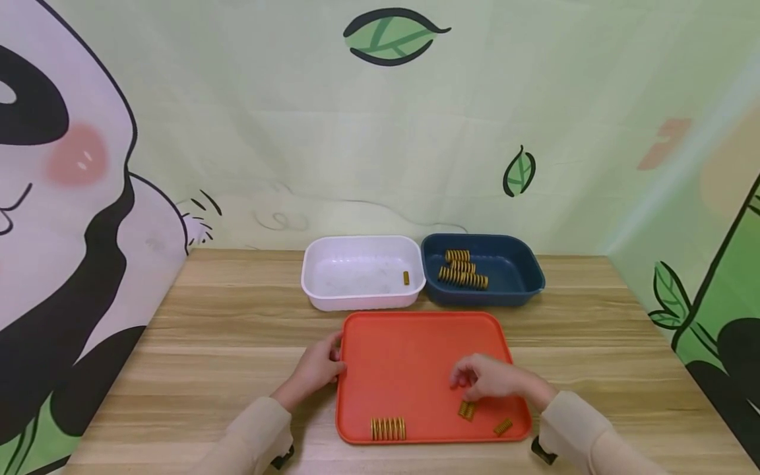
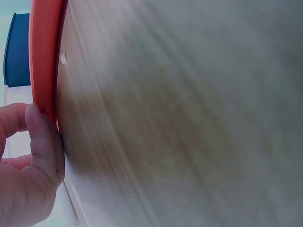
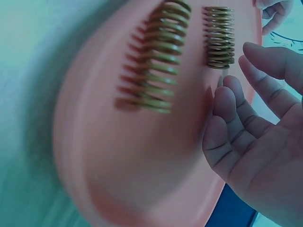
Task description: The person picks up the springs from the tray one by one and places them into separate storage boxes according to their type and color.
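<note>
On the red tray [image 1: 415, 376], a long brass-coloured coil spring [image 1: 388, 429] lies by the front left edge. Two short springs [image 1: 466, 410] sit side by side towards the right, and another short spring [image 1: 503, 427] is near the front right corner. My right hand [image 1: 489, 377] hovers just behind the pair, fingers bent loosely; in the right wrist view, thumb and index finger stand apart with nothing between them. At the tray's left edge, my left hand [image 1: 317, 365] holds the rim, thumb and fingers against it, as the left wrist view also shows.
Behind the tray stand a white bin [image 1: 362, 303] with one short spring [image 1: 406, 278] in it and a dark blue bin [image 1: 516, 290] with several long springs [image 1: 463, 272]. The bins are side by side on the wooden table [image 1: 225, 316], in front of a printed cloth backdrop [image 1: 267, 132].
</note>
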`<state>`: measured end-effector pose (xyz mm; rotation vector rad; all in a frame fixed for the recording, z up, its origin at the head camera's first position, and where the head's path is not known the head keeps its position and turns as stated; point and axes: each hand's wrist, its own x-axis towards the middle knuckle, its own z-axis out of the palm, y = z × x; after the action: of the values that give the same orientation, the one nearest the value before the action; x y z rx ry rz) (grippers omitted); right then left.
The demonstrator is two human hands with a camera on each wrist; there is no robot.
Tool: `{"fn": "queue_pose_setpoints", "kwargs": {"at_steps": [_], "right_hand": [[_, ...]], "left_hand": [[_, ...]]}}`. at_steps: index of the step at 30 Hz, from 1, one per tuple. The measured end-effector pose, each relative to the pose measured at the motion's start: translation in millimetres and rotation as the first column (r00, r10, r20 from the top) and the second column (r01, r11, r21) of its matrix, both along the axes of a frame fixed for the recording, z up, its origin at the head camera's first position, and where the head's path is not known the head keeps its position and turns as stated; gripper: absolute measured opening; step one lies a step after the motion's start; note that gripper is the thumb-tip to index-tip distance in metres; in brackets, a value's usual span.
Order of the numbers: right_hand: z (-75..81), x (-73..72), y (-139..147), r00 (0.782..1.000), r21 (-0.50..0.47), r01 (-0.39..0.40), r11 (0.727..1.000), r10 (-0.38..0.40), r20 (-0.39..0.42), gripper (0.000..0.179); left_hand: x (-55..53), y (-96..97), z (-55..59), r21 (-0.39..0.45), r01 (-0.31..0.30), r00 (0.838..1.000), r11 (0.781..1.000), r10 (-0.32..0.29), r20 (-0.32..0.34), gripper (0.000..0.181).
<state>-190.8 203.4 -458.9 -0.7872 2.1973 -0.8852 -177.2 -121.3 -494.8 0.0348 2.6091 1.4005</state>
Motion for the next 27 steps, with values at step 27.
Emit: {"fn": "queue_pose_setpoints", "kwargs": {"at_steps": [27], "right_hand": [[-9.9, 1.7, 1.3, 0.997, -0.006, -0.002, 1.0, 0.002, -0.073, 0.01]], "left_hand": [[-0.1, -0.2, -0.6, 0.005, 0.006, 1.0, 1.0, -0.006, -0.003, 0.061]]}}
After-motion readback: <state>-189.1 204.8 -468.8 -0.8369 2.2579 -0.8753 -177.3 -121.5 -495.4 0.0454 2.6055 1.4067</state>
